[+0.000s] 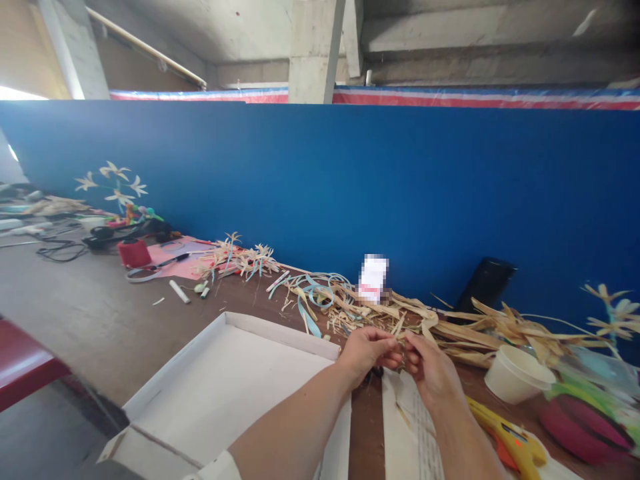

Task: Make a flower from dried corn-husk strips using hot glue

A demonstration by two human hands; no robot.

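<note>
My left hand and my right hand meet above the table, fingertips almost touching. Both are closed in a pinch around a small straw-coloured strip of dried husk, mostly covered by the fingers. Just behind them lies a heap of dried husk strips with light-blue ribbon. Under my right hand is a printed sheet of paper. A yellow glue gun lies beside my right forearm. My left forearm crosses a shallow white cardboard box lid.
A blue partition rises behind the table. A phone with a blurred screen leans near it. At right are a white paper cup, a magenta bowl-like object and a black object. Husk flowers lie left of centre.
</note>
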